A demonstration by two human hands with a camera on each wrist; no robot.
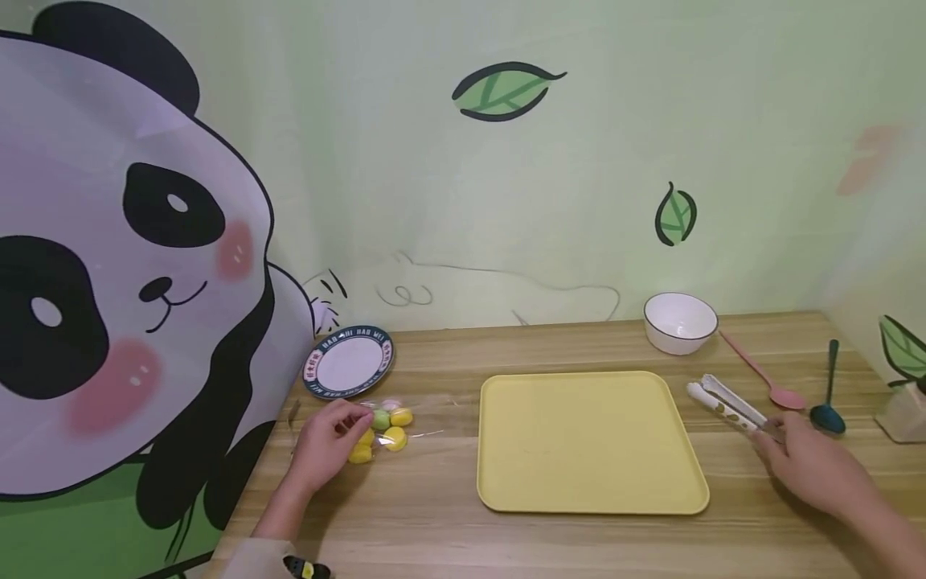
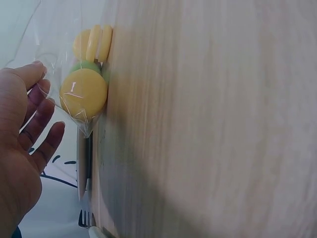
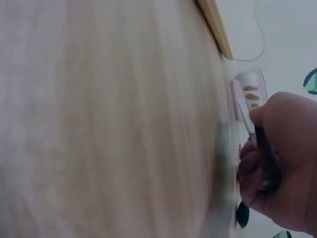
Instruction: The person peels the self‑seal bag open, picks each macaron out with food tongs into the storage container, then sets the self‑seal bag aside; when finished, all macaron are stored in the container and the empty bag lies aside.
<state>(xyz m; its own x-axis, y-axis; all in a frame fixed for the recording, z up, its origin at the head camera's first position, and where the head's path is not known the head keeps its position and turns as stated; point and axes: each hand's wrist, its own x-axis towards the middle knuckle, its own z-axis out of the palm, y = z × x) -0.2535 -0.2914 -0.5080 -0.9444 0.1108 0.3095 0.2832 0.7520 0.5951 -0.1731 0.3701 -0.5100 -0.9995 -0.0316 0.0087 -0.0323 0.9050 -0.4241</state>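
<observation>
Clear plastic glints at lower left, where the left hand pinches a bag of yellow and green macarons on the table, just below a navy-rimmed plate. A yellow tray lies at lower centre. At lower right, the right hand grips tongs slanting toward upper left.

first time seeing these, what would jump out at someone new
The huge cartoon panda filling the head view's left side probably catches the eye first. Next comes the yellow tray mid-table, with the left grip pinching a clear bag of colourful rounds on its left and the right grip holding tongs on its right.
</observation>
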